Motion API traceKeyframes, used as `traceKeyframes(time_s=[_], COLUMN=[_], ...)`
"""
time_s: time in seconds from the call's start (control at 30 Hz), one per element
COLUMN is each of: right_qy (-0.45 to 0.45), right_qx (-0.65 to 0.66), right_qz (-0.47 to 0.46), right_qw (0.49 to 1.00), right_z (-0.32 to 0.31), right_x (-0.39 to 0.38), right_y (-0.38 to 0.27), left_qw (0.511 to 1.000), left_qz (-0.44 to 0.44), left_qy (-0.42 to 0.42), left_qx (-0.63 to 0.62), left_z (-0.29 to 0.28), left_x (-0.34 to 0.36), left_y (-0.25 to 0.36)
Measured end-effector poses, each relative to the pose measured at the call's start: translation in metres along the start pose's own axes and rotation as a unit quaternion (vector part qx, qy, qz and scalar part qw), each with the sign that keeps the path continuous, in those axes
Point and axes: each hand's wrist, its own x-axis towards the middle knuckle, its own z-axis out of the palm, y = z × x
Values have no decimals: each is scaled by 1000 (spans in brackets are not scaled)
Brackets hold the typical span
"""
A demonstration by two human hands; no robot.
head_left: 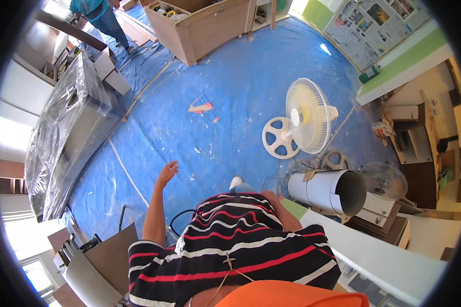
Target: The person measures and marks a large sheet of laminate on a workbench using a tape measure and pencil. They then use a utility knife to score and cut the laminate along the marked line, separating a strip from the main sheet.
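My left hand [167,173] hangs out in front of me, away from my striped shirt, with loosely bent fingers and nothing in it. Beneath it lies blue plastic sheeting [153,123] spread over the floor. My right hand [269,196] is low by my right side, largely covered by the shirt, so its fingers cannot be made out. Nearest to that side is a grey-white pipe-like roll [317,187] lying on its side. Beyond it stands a white electric fan [308,116] with a round spoked base. A white shoe [235,181] of mine pokes out below the shirt.
Plastic-wrapped furniture [69,133] stands at the left. A large wooden crate [200,33] is at the far side, with a person [100,20] in blue to its left. Cabinet parts [384,215] are stacked at the right; boards [95,266] lean at the lower left. Scraps [201,107] litter the sheeting.
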Motion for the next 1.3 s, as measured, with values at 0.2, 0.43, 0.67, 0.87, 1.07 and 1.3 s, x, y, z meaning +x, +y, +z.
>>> traceKeyframes(time_s=[0.2, 0.43, 0.67, 0.87, 1.07, 1.3], right_qy=[98, 93, 51, 171, 278, 136], right_qx=[589, 642, 605, 607, 660, 326], right_qz=[311, 199, 333, 413, 460, 361], right_qw=[739, 735, 722, 657, 525, 863], right_z=[-146, -305, -311, -364, -401, -438], right_x=[174, 361, 483, 516, 563, 655], right_y=[-35, -26, 70, 150, 244, 418], left_qw=[970, 959, 972, 907, 899, 801], left_qz=[-172, -240, -120, 190, 153, 264], left_qy=[-149, -117, -115, -143, -214, -336], left_qx=[88, 97, 166, 347, 351, 419], left_z=[34, -3, -59, -58, 30, 132], left_x=[35, 147, 384, 595, 766, 946], left_y=[-9, 48, 151, 349, 528, 686])
